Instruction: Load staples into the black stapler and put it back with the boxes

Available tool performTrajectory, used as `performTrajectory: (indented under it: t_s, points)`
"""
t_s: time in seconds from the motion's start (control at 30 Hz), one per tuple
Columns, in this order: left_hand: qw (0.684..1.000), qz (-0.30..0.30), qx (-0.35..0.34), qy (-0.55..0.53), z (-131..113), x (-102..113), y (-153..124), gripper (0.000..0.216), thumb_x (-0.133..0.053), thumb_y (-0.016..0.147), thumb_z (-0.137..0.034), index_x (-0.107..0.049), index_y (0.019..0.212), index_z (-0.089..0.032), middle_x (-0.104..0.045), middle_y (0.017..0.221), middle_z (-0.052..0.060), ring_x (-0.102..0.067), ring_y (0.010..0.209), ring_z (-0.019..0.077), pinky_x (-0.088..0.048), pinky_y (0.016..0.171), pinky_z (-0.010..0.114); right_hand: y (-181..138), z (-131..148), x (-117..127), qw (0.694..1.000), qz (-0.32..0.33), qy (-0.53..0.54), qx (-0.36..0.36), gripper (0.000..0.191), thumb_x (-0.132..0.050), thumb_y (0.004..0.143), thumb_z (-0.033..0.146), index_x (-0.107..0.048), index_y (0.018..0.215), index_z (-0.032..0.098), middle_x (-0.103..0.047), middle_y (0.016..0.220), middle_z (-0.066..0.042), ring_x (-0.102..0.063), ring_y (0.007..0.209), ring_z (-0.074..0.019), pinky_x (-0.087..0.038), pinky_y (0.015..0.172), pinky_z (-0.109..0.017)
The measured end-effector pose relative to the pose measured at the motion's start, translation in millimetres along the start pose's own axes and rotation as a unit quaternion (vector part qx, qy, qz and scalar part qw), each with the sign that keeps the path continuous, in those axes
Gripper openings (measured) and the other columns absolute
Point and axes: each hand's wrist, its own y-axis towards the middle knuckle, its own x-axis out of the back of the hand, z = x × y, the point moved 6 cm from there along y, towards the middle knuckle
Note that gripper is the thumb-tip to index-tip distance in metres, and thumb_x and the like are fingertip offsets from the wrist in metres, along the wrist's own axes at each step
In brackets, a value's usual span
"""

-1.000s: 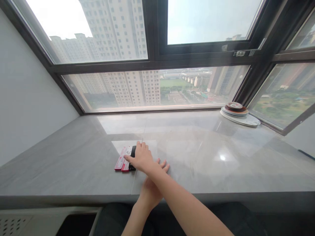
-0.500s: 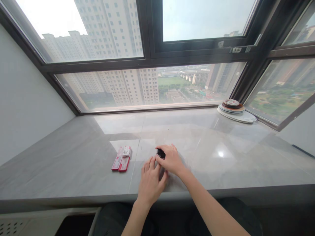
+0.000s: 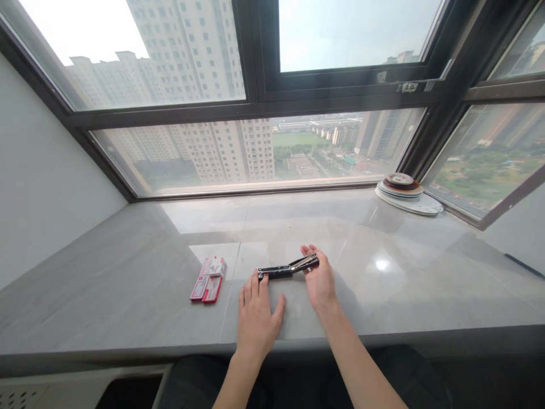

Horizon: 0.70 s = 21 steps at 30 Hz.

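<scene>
A black stapler (image 3: pixel 276 273) lies across the countertop in front of me, opened out wide so that metal shows inside its raised right-hand arm. My right hand (image 3: pixel 320 279) grips that arm near its end, fingers behind it. At the stapler's left end, my left hand (image 3: pixel 258 307) lies palm down with its fingers stretched out; the fingertips touch the base and the thumb stands apart. Left of my hands are several small red-and-white boxes (image 3: pixel 208 279) in a close group, apparently staple packs, though their print is too small to read.
A grey marble-like countertop (image 3: pixel 128 295) runs beneath the window, its front edge close to my body. Stacked plates (image 3: pixel 409 201) stand in the far right corner. Dark window frames (image 3: pixel 255 108) border the back. My legs are under the counter.
The stapler, mostly covered by my hands before, now shows spread open. My right hand has moved right with its arm and turned. My left hand has moved slightly down and left, its fingers flatter.
</scene>
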Motion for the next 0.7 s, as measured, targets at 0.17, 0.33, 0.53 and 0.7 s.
performTrajectory:
  t_s: [0.17, 0.33, 0.53, 0.7]
  points:
    - [0.998, -0.031, 0.012, -0.048, 3.5, 13.0, 0.9, 0.044, -0.053, 0.1, -0.035, -0.049, 0.141, -0.021, -0.042, 0.158, 0.013, -0.035, 0.148, 0.0314, -0.033, 0.121, 0.053, -13.8, 7.4, 44.8, 0.998, 0.024, 0.013, -0.065, 0.042, -0.067, 0.092, 0.051, -0.062, 0.127, 0.029, -0.066, 0.134, -0.003, -0.055, 0.136, -0.0226, -0.051, 0.11, -0.042]
    - [0.974, -0.122, 0.181, 0.058, 56.8, 58.3, -6.8, 0.041, -0.051, 0.1, -0.032, -0.053, 0.139, -0.022, -0.048, 0.148, 0.014, -0.042, 0.136, 0.0371, -0.038, 0.11, 0.059, -51.2, 30.3, 74.8, 0.994, 0.023, -0.099, -0.025, 0.049, -0.068, 0.093, 0.049, -0.058, 0.138, 0.033, -0.061, 0.14, -0.005, -0.056, 0.134, -0.0254, -0.053, 0.109, -0.044]
    - [0.964, -0.098, 0.201, 0.147, 97.8, 78.0, -27.0, 0.033, -0.054, 0.098, -0.037, -0.067, 0.126, -0.026, -0.044, 0.149, 0.015, -0.041, 0.135, 0.0423, -0.041, 0.103, 0.062, -65.6, 20.5, 72.6, 0.936, 0.147, -0.309, -0.082, 0.047, -0.06, 0.094, 0.058, -0.065, 0.124, 0.022, -0.069, 0.1, -0.007, -0.07, 0.084, -0.0215, -0.063, 0.071, -0.036]
    - [0.999, 0.004, 0.035, -0.042, 70.6, 60.0, -32.2, 0.025, -0.059, 0.094, -0.027, -0.068, 0.117, -0.032, -0.063, 0.131, 0.006, -0.055, 0.125, 0.0305, -0.048, 0.103, 0.05, -61.6, -0.8, 56.8, 0.857, 0.234, -0.431, -0.159, 0.047, -0.057, 0.093, 0.056, -0.063, 0.125, 0.022, -0.069, 0.082, -0.002, -0.055, 0.048, -0.0108, -0.043, 0.042, -0.023]
